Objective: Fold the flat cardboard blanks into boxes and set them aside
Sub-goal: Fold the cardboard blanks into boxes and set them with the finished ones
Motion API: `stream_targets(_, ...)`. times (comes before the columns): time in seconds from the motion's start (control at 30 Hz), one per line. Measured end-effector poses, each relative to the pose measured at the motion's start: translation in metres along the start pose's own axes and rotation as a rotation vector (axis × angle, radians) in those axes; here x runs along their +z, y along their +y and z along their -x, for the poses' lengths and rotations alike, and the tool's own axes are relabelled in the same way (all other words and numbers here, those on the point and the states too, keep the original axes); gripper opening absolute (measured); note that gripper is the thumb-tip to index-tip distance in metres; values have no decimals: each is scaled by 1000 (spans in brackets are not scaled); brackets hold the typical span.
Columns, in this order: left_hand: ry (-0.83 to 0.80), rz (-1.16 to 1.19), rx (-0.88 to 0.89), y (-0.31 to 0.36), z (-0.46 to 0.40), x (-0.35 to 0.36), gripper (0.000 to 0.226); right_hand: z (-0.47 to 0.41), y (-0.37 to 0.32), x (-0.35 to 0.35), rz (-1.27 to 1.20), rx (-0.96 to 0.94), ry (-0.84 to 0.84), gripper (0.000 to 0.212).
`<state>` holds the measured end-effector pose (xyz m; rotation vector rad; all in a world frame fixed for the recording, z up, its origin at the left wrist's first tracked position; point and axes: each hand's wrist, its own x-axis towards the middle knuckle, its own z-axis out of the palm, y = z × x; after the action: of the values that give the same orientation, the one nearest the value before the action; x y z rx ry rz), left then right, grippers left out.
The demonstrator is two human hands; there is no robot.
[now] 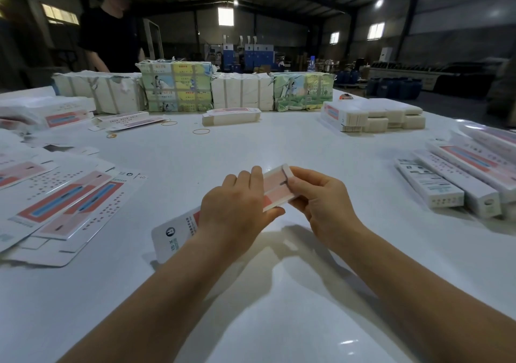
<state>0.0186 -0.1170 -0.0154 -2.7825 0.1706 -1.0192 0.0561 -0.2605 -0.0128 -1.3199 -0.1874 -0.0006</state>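
**End flap in hand: where this fold could fail**

Both hands hold 1 carton low over the middle of the white table. The left hand wraps around the carton's body, fingers over the top face and thumb underneath, and its near end sticks out below the wrist. The right hand pinches the far end, thumb and fingertips closed on a small flap that stands up from the edge.

My reading is that the far end is being closed, and several things could spoil it:

- The left-hand squeeze could flatten the carton, so the flap finds no opening to tuck into.
- Pushing the flap in at an angle could crease it off its score line or crumple the tongue.
- The near end looks unfolded, so the carton could skew under pressure from the far end.
- Whether any side tabs are already folded in is hidden by the fingers; if they are not, the flap would jam.

Flat blanks lie fanned out to the left, close to the left forearm, and a careless reach could scatter them. Finished boxes lie in a row to the right; a carton set down hard there could knock them out of line. 3 rubber bands lie farther back, clear of the work.
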Motion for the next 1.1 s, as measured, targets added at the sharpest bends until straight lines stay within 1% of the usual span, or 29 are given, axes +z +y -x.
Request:
stream_targets(0.03, 29, 5, 10, 0, 0, 0, 76, 1, 0, 0, 46, -36, 17, 19)
stream_targets(0.1, 85, 37, 14, 1, -2, 1, 74, 3, -1, 1, 48, -72, 42, 22)
stream_targets(0.23, 103, 60, 5, 0, -2, 0, 73, 6, -5, 1, 3, -105, 5, 29)
stream_targets(0.3, 105, 67, 18, 0, -1, 0, 74, 6, -5, 1, -14, -83, 15, 28)
stream_targets(0.37, 121, 45, 42, -1, -2, 0, 75, 4, -6, 0, -60, -21, 34, 28)
stream_targets(0.47, 150, -44, 76, -3, -4, 1, 79, 1, -7, -2, -55, 23, 24, 37)
stream_targets(0.57, 159, -79, 96, -5, -4, 4, 80, 2, -6, -2, 111, -57, 41, 50)
stream_targets(0.6, 158, -87, 98, -5, -4, 4, 80, 2, -5, -2, 191, -103, 57, 50)
stream_targets(0.7, 146, -112, 82, -2, -4, 4, 81, 4, -1, 1, 403, -230, 109, 37)
stream_targets(0.8, 140, -115, 71, 1, -4, 2, 79, 6, 2, 2, 498, -306, 147, 36)
stream_targets(0.9, 124, -119, 58, 3, -3, 1, 78, 10, 2, 5, 561, -340, 115, 36)
stream_targets(1.1, 122, -112, 42, 4, -2, -1, 73, 15, 4, 4, 780, -475, 2, 23)
